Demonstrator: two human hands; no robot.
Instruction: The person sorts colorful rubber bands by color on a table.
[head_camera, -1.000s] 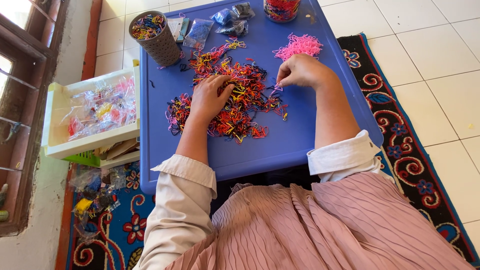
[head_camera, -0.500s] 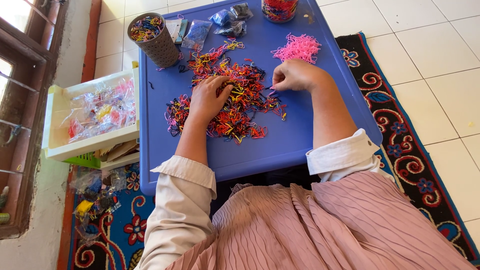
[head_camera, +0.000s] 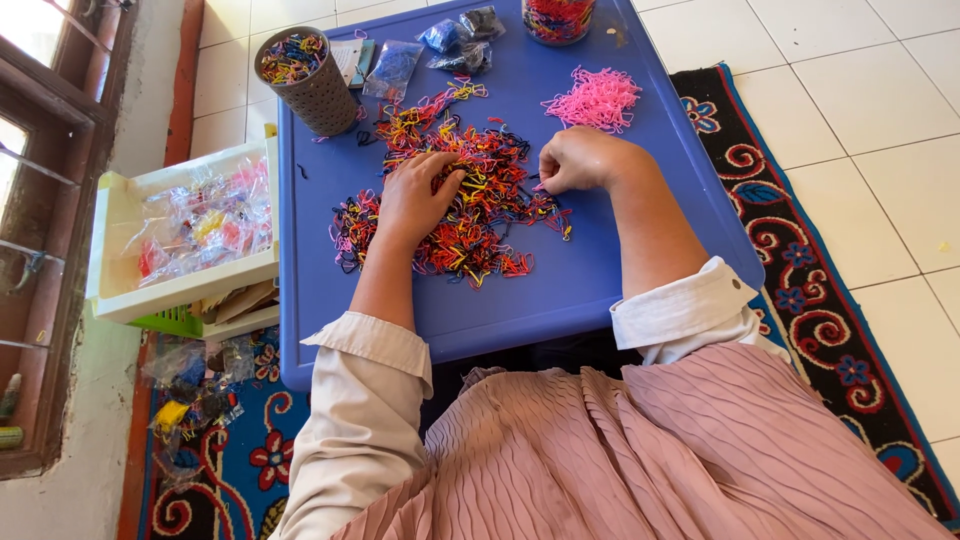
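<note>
A heap of small mixed-colour elastic bands (head_camera: 470, 205) lies spread on a low blue plastic table (head_camera: 590, 290). My left hand (head_camera: 415, 195) rests flat on the heap with its fingers spread among the bands. At the heap's right edge, my right hand (head_camera: 575, 160) is curled, its fingertips pinching at bands; what it grips is too small to tell. A separate small pile of pink bands (head_camera: 595, 98) lies just beyond the right hand.
A grey perforated cup (head_camera: 308, 68) with coloured bands stands at the table's far left. Small plastic bags (head_camera: 440, 45) and a jar of bands (head_camera: 558, 18) sit at the far edge. A white tray of bagged items (head_camera: 180, 235) is left of the table. A patterned rug (head_camera: 830, 300) lies underneath.
My right hand has drawn slightly left toward the heap. My left hand has stayed on the bands, with its fingers shifting a little.
</note>
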